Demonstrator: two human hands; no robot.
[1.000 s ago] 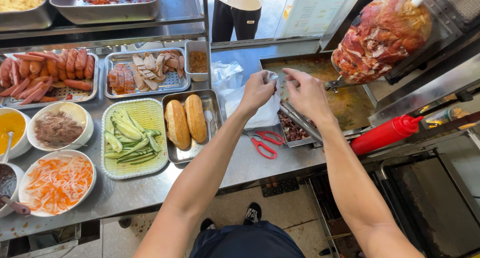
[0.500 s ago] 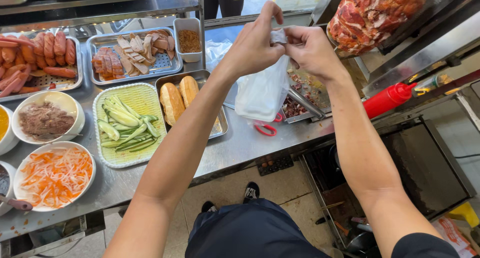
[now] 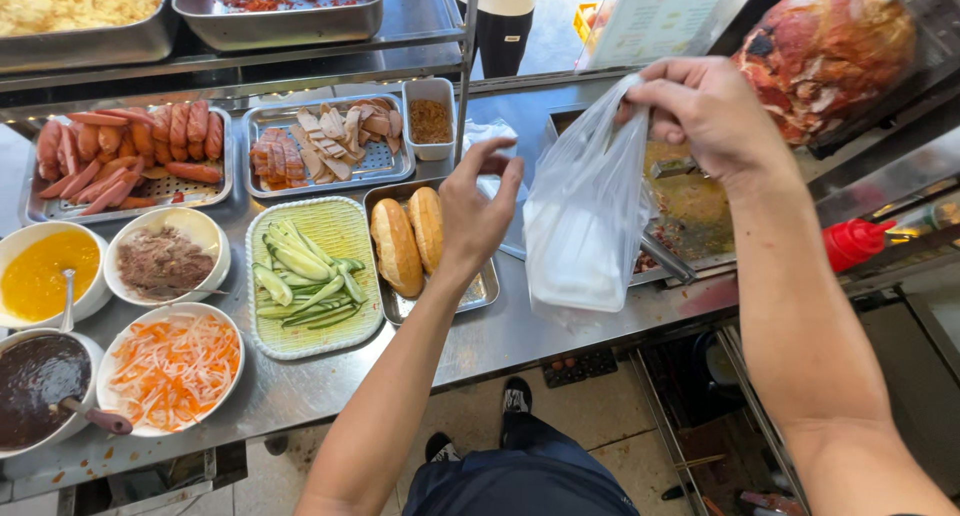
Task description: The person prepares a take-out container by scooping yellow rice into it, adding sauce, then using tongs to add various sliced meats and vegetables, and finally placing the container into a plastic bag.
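My right hand [image 3: 705, 111] pinches the top edge of a clear plastic bag [image 3: 585, 216], which hangs down over the steel counter with something white in its bottom. My left hand [image 3: 478, 208] is beside the bag, fingers spread, holding nothing, hovering above the metal tray [image 3: 475, 296] that carries two bread rolls [image 3: 410, 238].
On the steel counter [image 3: 520, 341] lie a green tray of cucumber slices [image 3: 300, 271], bowls of shredded carrot [image 3: 172, 366], shredded meat [image 3: 165, 261] and sauces, and trays of sausages [image 3: 125, 146] and sliced cold cuts [image 3: 320, 146]. A large roast of meat [image 3: 825, 51] and a red squeeze bottle [image 3: 858, 241] are at right.
My left hand has let go of the bag and moved left over the bread tray. The bag now hangs from my right hand alone, lifted higher.
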